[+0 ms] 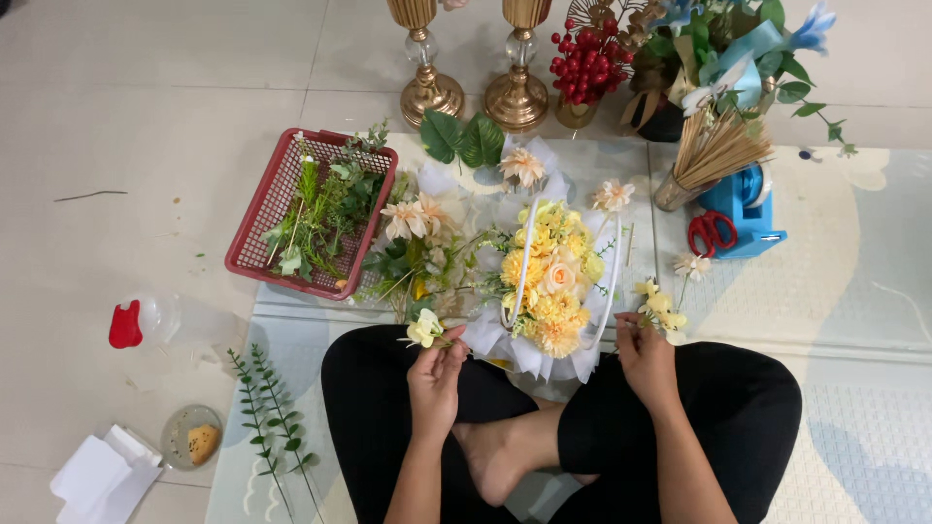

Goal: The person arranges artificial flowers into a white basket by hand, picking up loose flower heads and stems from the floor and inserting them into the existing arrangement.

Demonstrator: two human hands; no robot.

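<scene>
Seated cross-legged on a pale patterned mat [854,291] laid over a cream tiled floor [146,97], we hold a small pale-yellow flower sprig [425,330] in our left hand [436,376], fingers pinched together on its short stem just left of the bouquet. Our right hand [646,357] pinches a second yellow sprig [660,306], fingers closed on its stem just right of the bouquet. Between both hands stands the yellow and peach bouquet [553,281], wrapped in white paper and crossed by two white hoop handles, right in front of our knees. Loose peach and cream blooms [413,218] lie on the mat to its left, beside a red plastic basket [254,225] full of green cuttings that straddles the mat's edge. Farther out on the bare tiles we see a clear spray bottle with a red cap [165,318], two leafy green stems [272,408], a small round dish [191,437] and folded white paper [102,475]. Along the far side stand two gold stands [471,92], a red berry spray [587,58], a blue-ribboned arrangement [728,49], a cup of wooden sticks [714,155] and a blue tape dispenser with red scissors [738,218].
</scene>
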